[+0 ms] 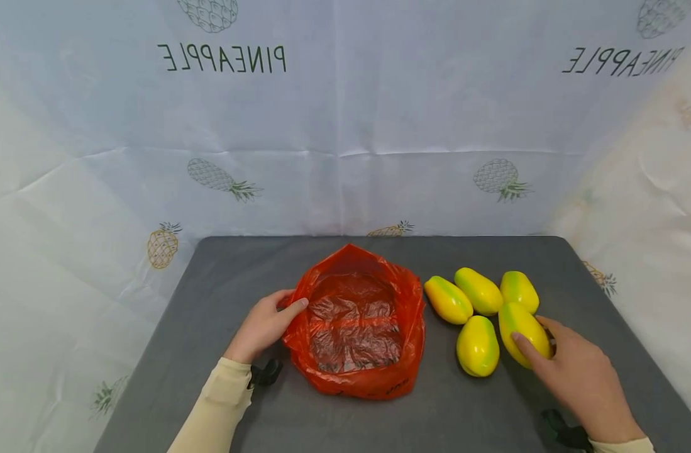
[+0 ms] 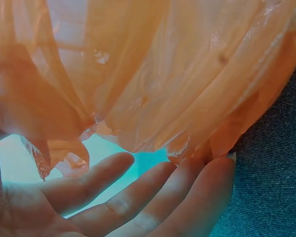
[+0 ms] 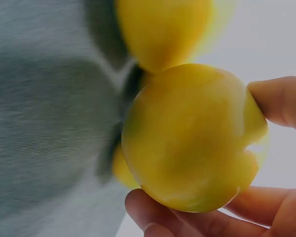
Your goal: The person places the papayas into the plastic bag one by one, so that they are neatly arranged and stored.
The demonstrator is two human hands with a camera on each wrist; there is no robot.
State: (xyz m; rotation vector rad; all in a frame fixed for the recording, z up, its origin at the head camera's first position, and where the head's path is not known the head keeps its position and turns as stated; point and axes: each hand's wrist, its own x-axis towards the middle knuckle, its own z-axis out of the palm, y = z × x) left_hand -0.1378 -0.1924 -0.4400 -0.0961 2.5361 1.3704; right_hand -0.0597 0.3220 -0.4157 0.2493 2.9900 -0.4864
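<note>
A red plastic bag (image 1: 356, 384) stands with its mouth spread wide, and its crinkled inside shows. My left hand (image 1: 270, 325) pinches its left rim, thumb over the edge and fingers outside; in the left wrist view the fingers (image 2: 187, 197) lie against the thin film (image 2: 138, 64). On the right, my right hand (image 1: 588, 371) grips a yellow-green papaya (image 1: 520, 327) between thumb and fingers. The right wrist view has this papaya (image 3: 192, 138) end-on, the thumb on one side and fingers on the other. Whether it touches the table is hard to tell.
Several other papayas lie close together between bag and right hand, among them a front one (image 1: 478, 346) and a left one (image 1: 448, 300). The dark grey table (image 1: 232, 264) meets a pineapple-print cloth (image 1: 345, 113) behind, with more cloth at both sides.
</note>
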